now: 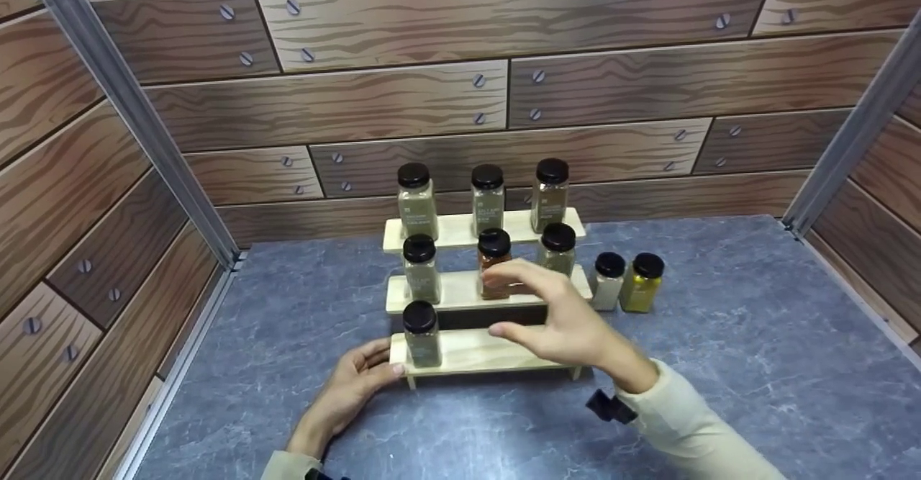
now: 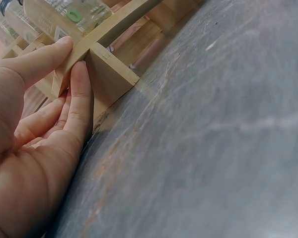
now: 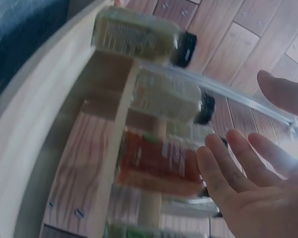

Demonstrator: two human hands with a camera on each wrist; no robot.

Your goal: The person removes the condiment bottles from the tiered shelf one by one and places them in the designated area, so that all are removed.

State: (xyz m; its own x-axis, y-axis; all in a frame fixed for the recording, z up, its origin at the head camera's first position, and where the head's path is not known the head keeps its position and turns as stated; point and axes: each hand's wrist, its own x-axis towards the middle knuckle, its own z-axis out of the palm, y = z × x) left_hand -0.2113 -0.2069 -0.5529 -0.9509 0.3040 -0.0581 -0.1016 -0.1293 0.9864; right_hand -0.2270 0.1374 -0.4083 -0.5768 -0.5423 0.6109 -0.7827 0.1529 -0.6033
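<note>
A three-tier wooden spice rack [image 1: 496, 350] holds square glass spice jars with black lids. My left hand [image 1: 352, 386] pinches the left end of its lowest shelf, thumb on top and fingers underneath, as the left wrist view shows at the shelf board [image 2: 120, 24]. My right hand [image 1: 568, 322] is raised before the middle shelf, thumb and fingers spread apart with nothing between them. Its fingertips overlap the jar of red spice [image 1: 493, 250] in the head view. One green-grey jar [image 1: 422, 340] stands at the left of the lowest shelf.
Three jars, one a brownish jar [image 1: 550, 199], line the top shelf. A pale jar [image 1: 422, 271] and a green jar [image 1: 558, 244] flank the red one. Right of the rack, a white-grey jar [image 1: 608, 284] and a yellow jar [image 1: 642, 286] stand on the tabletop [image 1: 741, 350].
</note>
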